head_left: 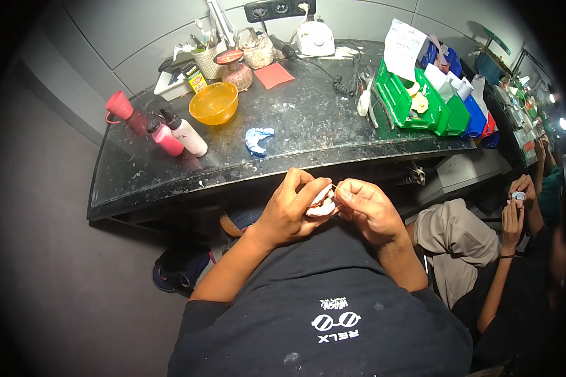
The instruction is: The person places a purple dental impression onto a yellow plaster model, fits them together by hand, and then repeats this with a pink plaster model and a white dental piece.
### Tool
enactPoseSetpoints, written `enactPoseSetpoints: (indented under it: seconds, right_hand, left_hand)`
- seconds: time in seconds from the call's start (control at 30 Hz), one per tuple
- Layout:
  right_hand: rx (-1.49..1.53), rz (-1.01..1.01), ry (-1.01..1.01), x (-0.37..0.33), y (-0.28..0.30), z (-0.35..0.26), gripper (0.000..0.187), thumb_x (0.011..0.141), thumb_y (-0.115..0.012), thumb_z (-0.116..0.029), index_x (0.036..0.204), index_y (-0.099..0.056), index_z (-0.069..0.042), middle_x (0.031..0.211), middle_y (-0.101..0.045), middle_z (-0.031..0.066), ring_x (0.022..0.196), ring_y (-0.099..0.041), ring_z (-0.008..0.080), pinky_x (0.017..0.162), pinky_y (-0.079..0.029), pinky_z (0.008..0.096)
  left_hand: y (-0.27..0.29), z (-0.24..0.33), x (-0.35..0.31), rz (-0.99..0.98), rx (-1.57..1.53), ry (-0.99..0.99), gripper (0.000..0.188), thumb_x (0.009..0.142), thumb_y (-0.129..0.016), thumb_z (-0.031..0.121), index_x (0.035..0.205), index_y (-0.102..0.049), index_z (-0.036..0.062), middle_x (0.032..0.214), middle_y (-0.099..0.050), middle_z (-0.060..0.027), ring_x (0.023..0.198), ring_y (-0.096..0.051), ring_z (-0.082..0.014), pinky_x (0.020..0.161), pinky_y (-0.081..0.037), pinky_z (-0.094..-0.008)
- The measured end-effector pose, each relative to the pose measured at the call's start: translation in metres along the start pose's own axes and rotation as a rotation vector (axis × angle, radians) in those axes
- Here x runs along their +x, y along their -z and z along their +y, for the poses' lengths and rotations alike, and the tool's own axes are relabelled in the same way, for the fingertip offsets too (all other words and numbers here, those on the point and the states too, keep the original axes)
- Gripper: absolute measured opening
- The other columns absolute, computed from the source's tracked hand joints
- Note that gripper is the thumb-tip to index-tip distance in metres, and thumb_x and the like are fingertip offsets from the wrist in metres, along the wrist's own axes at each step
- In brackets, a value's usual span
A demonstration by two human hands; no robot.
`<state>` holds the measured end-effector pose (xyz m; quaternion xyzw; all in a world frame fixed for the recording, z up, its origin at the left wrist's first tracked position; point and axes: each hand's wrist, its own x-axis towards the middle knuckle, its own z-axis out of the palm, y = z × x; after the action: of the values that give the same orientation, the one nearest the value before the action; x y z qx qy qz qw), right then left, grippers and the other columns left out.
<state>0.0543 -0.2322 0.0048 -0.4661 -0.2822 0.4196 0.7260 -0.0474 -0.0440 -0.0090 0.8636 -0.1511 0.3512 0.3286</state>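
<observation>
My left hand is closed around a whitish dental model, held in front of my chest just off the table's near edge. Close against the model's right side, my right hand pinches a thin wire between thumb and fingers. Part of the wire is hidden by the fingers. Beyond my hands, a blue horseshoe-shaped dental piece lies on the dark table.
An orange bowl, a pink bottle, a white bottle and a red cup stand at the left. Green bins and pliers are at the right. A co-worker's hands hold a small model on my right.
</observation>
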Motion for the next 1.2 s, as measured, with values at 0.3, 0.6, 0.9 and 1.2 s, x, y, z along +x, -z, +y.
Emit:
enactPoseSetpoints:
  seconds: [0.3, 0.6, 0.9, 1.2]
  right_hand:
    - [-0.03, -0.026, 0.0, -0.004, -0.004, -0.009, 0.025, 0.106, -0.058, -0.02, 0.084, -0.06, -0.008, 0.076, -0.053, -0.0047, 0.067, -0.043, 0.0048, 0.062, -0.034, 0.0226]
    - [-0.082, -0.076, 0.059, -0.008, -0.004, -0.014, 0.026, 0.106, -0.06, -0.023, 0.087, -0.063, -0.005, 0.081, -0.055, -0.0037, 0.07, -0.043, 0.0046, 0.063, -0.034, 0.0217]
    - [-0.081, -0.09, 0.049, -0.01, -0.004, -0.016, 0.024, 0.104, -0.062, -0.021, 0.088, -0.064, -0.004, 0.082, -0.055, -0.0035, 0.072, -0.044, 0.0051, 0.066, -0.035, 0.0223]
    - [-0.168, -0.118, 0.086, -0.011, -0.005, -0.02, 0.023, 0.104, -0.061, -0.018, 0.088, -0.062, -0.001, 0.088, -0.056, -0.0027, 0.079, -0.047, 0.0063, 0.072, -0.038, 0.0241]
  left_hand:
    - [0.0, -0.003, 0.0, -0.01, -0.168, 0.042, 0.058, 0.069, -0.095, 0.021, 0.118, -0.07, 0.0017, 0.097, -0.065, -0.0097, 0.088, -0.059, -0.0229, 0.075, -0.05, -0.0329]
    - [0.005, 0.0, 0.001, -0.006, -0.333, 0.123, 0.062, 0.067, -0.096, 0.02, 0.119, -0.07, 0.0009, 0.102, -0.066, -0.0088, 0.092, -0.061, -0.0203, 0.082, -0.05, -0.0321]
    - [0.005, -0.001, 0.0, -0.018, -0.355, 0.123, 0.063, 0.067, -0.098, 0.022, 0.119, -0.07, 0.0002, 0.105, -0.067, -0.0096, 0.095, -0.062, -0.0205, 0.084, -0.051, -0.0324]
    - [0.004, -0.004, -0.001, -0.018, -0.323, 0.089, 0.067, 0.065, -0.099, 0.024, 0.12, -0.069, 0.0005, 0.11, -0.069, -0.0115, 0.1, -0.063, -0.0229, 0.087, -0.053, -0.0347]
